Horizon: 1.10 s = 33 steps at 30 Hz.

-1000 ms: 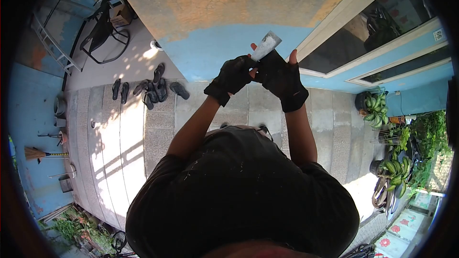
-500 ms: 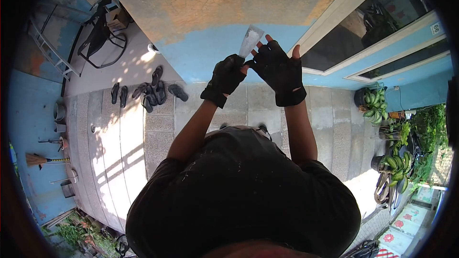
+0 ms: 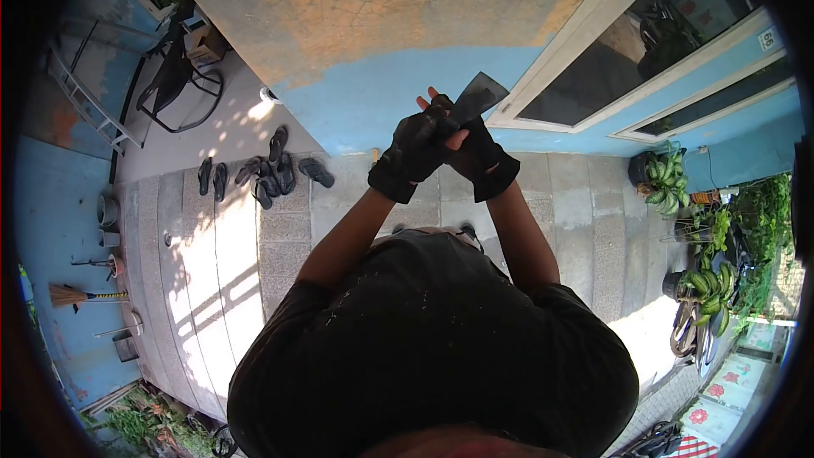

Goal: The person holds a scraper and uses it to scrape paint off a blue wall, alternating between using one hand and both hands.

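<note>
A scraper (image 3: 481, 95) with a flat, flared metal blade is gripped in my left hand (image 3: 414, 148), which wears a black fingerless glove. The blade points up and to the right, and its handle is mostly hidden by the fist. My right hand (image 3: 482, 159), gloved alike, lies behind and against the left one. Two of its bare fingertips stick out above the left hand, stretched apart; its palm is largely covered. Beyond both hands stands a wall (image 3: 365, 76), light blue low down, with worn grey and orange patches higher up.
Several dark sandals (image 3: 271, 174) lie on the paving to the left, near a black chair (image 3: 174, 76) and a metal ladder (image 3: 85, 97). White-framed windows (image 3: 585, 51) are at the right, above potted plants (image 3: 661, 174). A broom (image 3: 68, 294) leans far left.
The scraper has swung from nearly upright to slanting right, and its blade now looks dark. My right hand has moved left, from beside the left hand to behind it.
</note>
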Motion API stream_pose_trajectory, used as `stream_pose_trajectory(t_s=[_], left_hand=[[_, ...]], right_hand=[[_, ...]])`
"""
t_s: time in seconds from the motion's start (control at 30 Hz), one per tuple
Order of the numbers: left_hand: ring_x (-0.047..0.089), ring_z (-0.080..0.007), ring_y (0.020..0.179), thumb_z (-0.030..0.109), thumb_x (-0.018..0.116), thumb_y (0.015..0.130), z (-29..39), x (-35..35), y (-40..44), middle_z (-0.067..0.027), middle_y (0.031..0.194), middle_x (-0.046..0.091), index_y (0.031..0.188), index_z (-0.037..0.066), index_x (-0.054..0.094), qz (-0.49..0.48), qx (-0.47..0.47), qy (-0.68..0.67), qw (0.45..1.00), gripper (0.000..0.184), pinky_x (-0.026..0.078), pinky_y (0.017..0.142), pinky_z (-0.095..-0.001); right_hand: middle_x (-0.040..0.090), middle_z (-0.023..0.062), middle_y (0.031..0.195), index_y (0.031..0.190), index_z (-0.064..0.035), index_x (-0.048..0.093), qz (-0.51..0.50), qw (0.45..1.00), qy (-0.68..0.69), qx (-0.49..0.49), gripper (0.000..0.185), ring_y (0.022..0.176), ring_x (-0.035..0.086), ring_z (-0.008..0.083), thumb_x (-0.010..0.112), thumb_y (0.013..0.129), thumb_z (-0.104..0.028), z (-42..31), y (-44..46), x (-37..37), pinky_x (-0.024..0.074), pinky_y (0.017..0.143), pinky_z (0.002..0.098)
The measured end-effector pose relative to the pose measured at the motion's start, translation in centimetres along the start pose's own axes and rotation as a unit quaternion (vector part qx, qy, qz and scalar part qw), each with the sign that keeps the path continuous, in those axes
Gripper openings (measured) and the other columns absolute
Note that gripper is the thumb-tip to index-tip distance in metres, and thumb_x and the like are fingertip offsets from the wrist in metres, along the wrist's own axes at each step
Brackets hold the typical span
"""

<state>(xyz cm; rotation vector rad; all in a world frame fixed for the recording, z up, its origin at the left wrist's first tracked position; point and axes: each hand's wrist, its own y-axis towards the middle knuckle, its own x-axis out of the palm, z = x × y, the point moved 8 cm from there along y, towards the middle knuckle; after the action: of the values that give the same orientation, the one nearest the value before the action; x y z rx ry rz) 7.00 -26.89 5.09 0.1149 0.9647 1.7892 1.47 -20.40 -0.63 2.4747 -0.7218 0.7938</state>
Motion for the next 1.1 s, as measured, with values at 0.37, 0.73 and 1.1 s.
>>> stream_pose_trajectory(t_s=[0.37,0.73,1.1], left_hand=[[0.062,-0.0210,0.067,0.012,0.064,0.087,-0.3,0.8,2.1,-0.0071,0.075,0.061,0.087,0.005,0.061,0.059,-0.001,-0.030,0.998,0.008,0.049,0.059,-0.0306],[0.054,-0.0058,0.074,0.036,0.043,0.100,-1.7,8.4,5.7,-0.0059,0.113,0.066,0.094,0.002,0.059,0.035,-0.235,-0.321,0.917,0.038,0.046,0.067,-0.0219],[0.059,-0.0169,0.103,0.033,0.049,0.100,-1.4,14.7,12.7,-0.0129,0.126,0.060,0.123,0.002,0.056,-0.032,-0.120,-0.313,0.941,0.040,0.045,0.095,-0.0330]], right_hand=[[0.057,0.0041,0.120,0.138,-0.0105,0.042,0.043,0.974,0.169,0.146,0.062,0.109,0.056,0.0190,0.036,0.097,-0.057,1.7,-0.8,-2.8,0.0414,0.101,0.0364],[0.065,0.0129,0.109,0.115,-0.0053,0.060,0.123,0.850,-0.508,-0.054,0.027,0.096,0.063,0.0304,0.057,0.089,-0.012,-10.5,-2.0,-3.4,0.0501,0.080,0.0362],[0.061,0.0116,0.084,0.101,-0.0032,0.055,0.098,0.820,-0.562,-0.037,0.016,0.074,0.063,0.0264,0.055,0.085,-0.003,-21.7,-0.7,-8.4,0.0503,0.062,0.0352]])
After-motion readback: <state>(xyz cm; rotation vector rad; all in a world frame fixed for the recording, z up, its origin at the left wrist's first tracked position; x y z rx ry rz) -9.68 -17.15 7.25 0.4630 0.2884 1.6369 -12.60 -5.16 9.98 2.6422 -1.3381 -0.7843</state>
